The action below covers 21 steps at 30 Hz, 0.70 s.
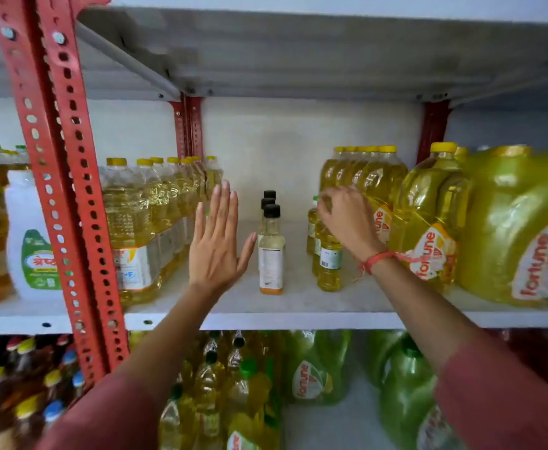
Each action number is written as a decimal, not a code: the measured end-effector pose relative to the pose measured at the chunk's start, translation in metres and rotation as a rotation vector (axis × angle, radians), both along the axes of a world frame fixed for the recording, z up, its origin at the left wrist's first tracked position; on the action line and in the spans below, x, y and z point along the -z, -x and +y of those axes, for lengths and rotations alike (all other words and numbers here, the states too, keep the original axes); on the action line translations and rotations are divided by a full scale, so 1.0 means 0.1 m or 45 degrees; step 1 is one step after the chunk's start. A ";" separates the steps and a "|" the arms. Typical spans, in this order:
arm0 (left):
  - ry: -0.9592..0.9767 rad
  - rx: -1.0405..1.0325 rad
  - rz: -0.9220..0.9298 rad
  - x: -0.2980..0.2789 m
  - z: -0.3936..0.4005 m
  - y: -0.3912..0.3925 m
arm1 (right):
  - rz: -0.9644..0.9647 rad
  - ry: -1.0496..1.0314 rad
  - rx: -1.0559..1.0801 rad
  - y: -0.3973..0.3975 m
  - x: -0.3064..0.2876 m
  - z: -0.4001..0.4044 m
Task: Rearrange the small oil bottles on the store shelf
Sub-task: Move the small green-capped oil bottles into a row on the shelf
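Two forearms in dull red sleeves reach up from the bottom edge toward a white metal store shelf [298, 316]. The left hand [216, 241] is held flat and fully spread, fingers straight and pointing up, thumb out to the side. Its grip is wide open and holds nothing; the thumb tip is just beside the front bottle of a short row of three small black-capped bottles [271, 251] of pale oil, which stand upright in a line running back near the middle of the shelf.

The right hand [347, 219], with a red thread [378, 259] tied at the wrist, is curled downward over the tops of a cluster of small yellow oil bottles [329, 261] just to the right of the black-capped row. The fingers are bent and hide the caps, so whether the grip has closed on one cannot be told.

Farther back on the left stand rows of tall clear oil bottles with yellow caps [139, 222]. On the right are large yellow oil jugs [428, 222] labelled Fortune. A red perforated upright [58, 177] crosses the left foreground.
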<state>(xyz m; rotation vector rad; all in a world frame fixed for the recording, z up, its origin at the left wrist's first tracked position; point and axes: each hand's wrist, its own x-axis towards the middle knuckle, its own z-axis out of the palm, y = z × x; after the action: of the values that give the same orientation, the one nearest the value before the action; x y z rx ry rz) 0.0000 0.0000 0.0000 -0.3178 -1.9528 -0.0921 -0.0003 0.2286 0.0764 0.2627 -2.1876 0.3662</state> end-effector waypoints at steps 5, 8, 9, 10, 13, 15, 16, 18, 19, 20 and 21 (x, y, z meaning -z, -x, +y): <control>-0.021 -0.036 -0.156 0.39 0.07 -0.05 | -0.104 0.029 0.047 0.02 0.08 0.06; -0.008 -0.029 -0.210 0.51 0.07 -0.03 | -0.125 0.077 0.094 0.02 0.04 0.08; -0.008 -0.029 -0.217 0.55 0.08 -0.02 | -0.147 0.094 0.121 0.04 0.03 0.10; -0.006 -0.021 -0.245 0.59 0.08 -0.01 | -0.177 0.121 0.138 0.05 0.01 0.11; -0.002 0.009 -0.321 0.71 0.08 0.00 | -0.272 0.207 0.124 0.09 -0.03 0.14; 0.000 0.002 -0.356 0.81 0.05 0.00 | -0.316 0.226 0.098 0.11 -0.06 0.17; 0.002 -0.003 -0.359 0.85 0.03 0.00 | -0.334 0.235 0.076 0.12 -0.07 0.18; 0.016 -0.023 -0.343 0.87 0.03 -0.02 | -0.375 0.251 0.032 0.12 -0.11 0.21; 0.031 -0.029 -0.344 0.85 0.04 -0.01 | -0.409 0.267 0.011 0.13 -0.14 0.24; 0.041 -0.033 -0.345 0.85 0.04 -0.03 | -0.447 0.300 -0.010 0.13 -0.15 0.25; 0.042 -0.030 -0.353 0.83 0.02 0.03 | -0.471 0.336 -0.014 0.19 -0.20 0.24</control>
<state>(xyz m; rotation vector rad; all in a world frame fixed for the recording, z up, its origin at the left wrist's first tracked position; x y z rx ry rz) -0.0028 0.0021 -0.0833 -0.3169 -2.2338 -0.0931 -0.0197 0.2528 0.0959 0.0628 -2.4631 0.7530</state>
